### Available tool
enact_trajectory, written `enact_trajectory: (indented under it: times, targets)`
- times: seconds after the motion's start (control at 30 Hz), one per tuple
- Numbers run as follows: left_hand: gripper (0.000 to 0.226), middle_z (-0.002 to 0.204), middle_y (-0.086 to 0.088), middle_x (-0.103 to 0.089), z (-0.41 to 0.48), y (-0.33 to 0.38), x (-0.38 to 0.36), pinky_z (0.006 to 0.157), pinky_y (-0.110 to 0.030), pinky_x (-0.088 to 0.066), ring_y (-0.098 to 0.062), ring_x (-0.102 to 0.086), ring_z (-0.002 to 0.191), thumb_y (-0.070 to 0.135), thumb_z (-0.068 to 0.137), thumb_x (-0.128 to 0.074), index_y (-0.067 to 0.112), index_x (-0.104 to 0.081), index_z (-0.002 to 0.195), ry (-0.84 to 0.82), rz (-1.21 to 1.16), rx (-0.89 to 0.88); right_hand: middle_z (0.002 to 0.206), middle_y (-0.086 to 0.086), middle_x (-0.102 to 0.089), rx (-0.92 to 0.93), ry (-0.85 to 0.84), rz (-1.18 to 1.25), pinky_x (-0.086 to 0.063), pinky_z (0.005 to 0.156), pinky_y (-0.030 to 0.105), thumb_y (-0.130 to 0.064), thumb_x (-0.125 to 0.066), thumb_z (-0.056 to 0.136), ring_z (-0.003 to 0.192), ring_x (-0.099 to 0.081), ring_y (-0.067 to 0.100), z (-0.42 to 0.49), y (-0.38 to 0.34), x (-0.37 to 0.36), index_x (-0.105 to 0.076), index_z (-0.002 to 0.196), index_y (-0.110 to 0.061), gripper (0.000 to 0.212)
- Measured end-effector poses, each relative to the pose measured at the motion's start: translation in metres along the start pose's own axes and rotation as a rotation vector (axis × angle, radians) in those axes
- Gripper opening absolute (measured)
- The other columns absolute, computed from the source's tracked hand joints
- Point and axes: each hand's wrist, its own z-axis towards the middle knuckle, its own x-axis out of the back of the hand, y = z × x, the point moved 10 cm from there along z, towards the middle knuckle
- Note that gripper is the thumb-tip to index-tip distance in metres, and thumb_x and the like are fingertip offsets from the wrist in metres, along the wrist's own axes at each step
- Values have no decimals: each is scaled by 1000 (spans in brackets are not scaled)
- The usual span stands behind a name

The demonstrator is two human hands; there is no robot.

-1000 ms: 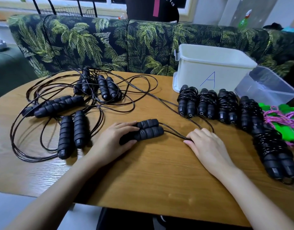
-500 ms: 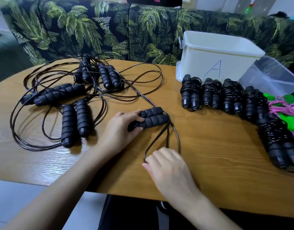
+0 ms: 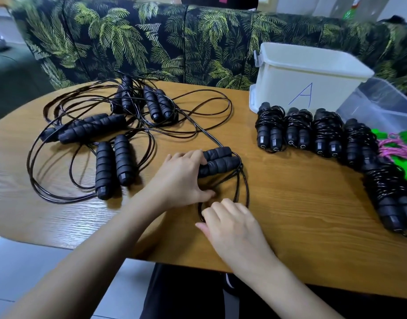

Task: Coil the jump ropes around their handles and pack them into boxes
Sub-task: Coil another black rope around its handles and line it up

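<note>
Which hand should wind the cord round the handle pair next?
Right. The right hand rests on the loose cord loop, while the left hand grips the handle pair and can steady it.

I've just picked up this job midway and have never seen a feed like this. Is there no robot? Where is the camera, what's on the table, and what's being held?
There is no machine here: a person works with bare hands, and the one picture comes from a camera worn on their head, looking forward and down. The left hand grips a pair of black foam handles lying together on the wooden table. The right hand is at the loop of black cord running from those handles; whether it pinches the cord is hidden. On the left lie loose jump ropes, uncoiled. On the right are a row of coiled bundles, a white box marked A, a clear box and a pink rope with green handles.
</note>
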Motion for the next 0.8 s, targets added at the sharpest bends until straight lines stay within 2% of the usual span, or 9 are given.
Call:
enact_trajectory:
  times: [0.07, 0.13, 0.23, 0.3, 0.47, 0.57, 0.67, 0.73, 0.8]
  targets:
    - [65, 139, 1, -54, 3, -4, 2, 95, -34, -42, -27, -53, 118, 48, 74, -75, 19, -52, 126, 40, -29, 5, 73, -4, -54, 46, -38, -31, -47, 61, 31, -44, -44, 87, 71, -55, 18, 0, 15, -1, -59, 77, -21, 30]
    - [52, 133, -1, -60, 5, -11, 3, 92, -38, -48, -28, -58, 112, 37, 75, -76, 19, -57, 120, 77, -96, 5, 75, -5, -56, 117, -84, -22, -47, 62, 29, -41, -44, 89, 72, -56, 17, -2, 38, -2, -60, 78, -21, 28]
    - [38, 123, -4, -67, 6, -16, 7, 87, -44, -53, -28, -65, 103, 27, 75, -78, 19, -63, 109, 129, -180, -5, 79, -12, -57, 161, -220, 79, -48, 65, 25, -48, -49, 92, 74, -54, 10, -8, 70, -8, -61, 84, -23, 29]
    - [35, 120, -3, -69, 7, -17, 8, 84, -44, -54, -27, -66, 100, 26, 74, -78, 20, -64, 105, 151, -180, -1, 78, -17, -53, 149, -282, 119, -40, 68, 21, -58, -49, 89, 74, -47, 5, -7, 79, -11, -56, 82, -27, 33]
    - [35, 119, 0, -66, 5, -18, 5, 81, -45, -53, -27, -64, 102, 28, 72, -77, 22, -61, 102, 192, -176, -10, 81, -17, -42, 173, -357, 194, -33, 76, 21, -57, -43, 95, 79, -36, 4, -6, 78, -17, -41, 79, -30, 31]
    - [36, 121, 3, -64, 5, -19, 4, 79, -43, -53, -24, -62, 102, 32, 72, -76, 25, -57, 102, 207, -163, -9, 72, -16, -50, 221, -258, 140, -32, 86, 21, -48, -40, 97, 75, -46, 10, -7, 80, -5, -46, 77, -25, 31]
    - [39, 118, 5, -63, 5, -19, 0, 74, -34, -46, -23, -61, 99, 34, 71, -76, 25, -55, 103, 220, -135, -12, 66, -14, -53, 231, -215, 117, -35, 94, 25, -48, -38, 100, 68, -51, 14, -12, 99, 1, -55, 77, -22, 39]
    - [45, 114, 5, -61, 4, -20, -2, 75, -31, -39, -23, -59, 99, 36, 72, -73, 25, -54, 111, 232, -127, -2, 72, -13, -53, 238, -224, 112, -37, 102, 30, -52, -38, 101, 74, -53, 13, -16, 113, 1, -55, 77, -22, 42]
    - [65, 124, 4, -61, 3, -22, -7, 86, -35, -44, -24, -58, 107, 44, 73, -64, 26, -50, 134, 225, -134, 5, 82, -11, -54, 230, -231, 108, -34, 112, 35, -53, -40, 100, 84, -55, 11, -18, 124, 0, -55, 78, -24, 40]
